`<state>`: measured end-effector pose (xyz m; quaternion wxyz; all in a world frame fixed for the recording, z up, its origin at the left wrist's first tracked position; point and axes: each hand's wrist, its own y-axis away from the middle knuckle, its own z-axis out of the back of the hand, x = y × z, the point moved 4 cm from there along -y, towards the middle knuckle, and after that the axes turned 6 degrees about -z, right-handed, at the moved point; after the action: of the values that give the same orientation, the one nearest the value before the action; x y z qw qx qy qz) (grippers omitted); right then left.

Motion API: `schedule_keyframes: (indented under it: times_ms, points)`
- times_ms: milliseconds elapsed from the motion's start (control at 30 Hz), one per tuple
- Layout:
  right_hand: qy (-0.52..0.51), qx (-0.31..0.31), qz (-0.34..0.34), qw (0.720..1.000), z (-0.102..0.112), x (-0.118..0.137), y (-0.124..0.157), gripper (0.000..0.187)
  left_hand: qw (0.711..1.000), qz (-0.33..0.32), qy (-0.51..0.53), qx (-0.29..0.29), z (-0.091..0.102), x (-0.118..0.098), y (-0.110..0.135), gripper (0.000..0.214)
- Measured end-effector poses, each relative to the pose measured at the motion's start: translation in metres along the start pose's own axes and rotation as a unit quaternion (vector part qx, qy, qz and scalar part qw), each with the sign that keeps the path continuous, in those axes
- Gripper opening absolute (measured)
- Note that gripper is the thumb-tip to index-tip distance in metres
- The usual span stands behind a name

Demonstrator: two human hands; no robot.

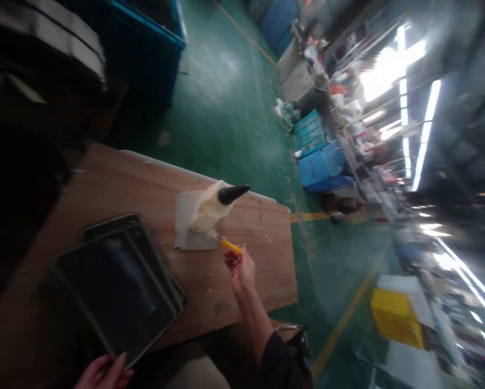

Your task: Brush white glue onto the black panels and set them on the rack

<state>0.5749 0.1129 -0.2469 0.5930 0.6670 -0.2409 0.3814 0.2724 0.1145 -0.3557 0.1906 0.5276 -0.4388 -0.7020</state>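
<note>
My right hand (242,267) is closed around the yellow handle of a small brush (230,246). The brush's pale tip points at the base of a cream-coloured bottle (210,208) with a black cone-shaped nozzle; whether they touch I cannot tell. A flat light-grey square (185,221) lies under the bottle. At the lower left, my left hand (106,373) pinches the near corner of a dark rectangular panel (116,294) with a thin pale edge. More such panels (145,232) show beneath it, slightly askew. The picture is blurred.
All this rests on a wooden tabletop (262,265). A blue bin (148,48) stands beyond its far left side, near pale stacked items (64,38). Across the green floor (226,108) are blue crates (321,165) and a yellow crate (394,316).
</note>
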Motion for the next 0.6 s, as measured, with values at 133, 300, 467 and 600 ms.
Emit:
schedule_keyframes:
  times_ms: [133, 300, 467, 600]
  points:
    - [0.044, 0.062, -0.029, 0.997, -0.003, -0.017, 0.026, 0.039, 0.992, -0.018, 0.106, -0.06, 0.039, 0.011, -0.003, 0.056]
    - [0.248, 0.227, 0.066, 0.94, -0.048, -0.03, 0.066, 0.034, 0.984, -0.043, 0.153, -0.083, 0.04, 0.007, -0.003, 0.043]
    - [0.432, 0.35, 0.243, 0.795, -0.102, -0.04, 0.085, 0.023, 0.982, -0.046, 0.163, -0.085, 0.039, 0.01, -0.001, 0.037]
    - [0.489, 0.418, 0.353, 0.679, -0.136, -0.048, 0.081, 0.024, 0.981, -0.049, 0.164, -0.091, 0.04, 0.013, -0.004, 0.034]
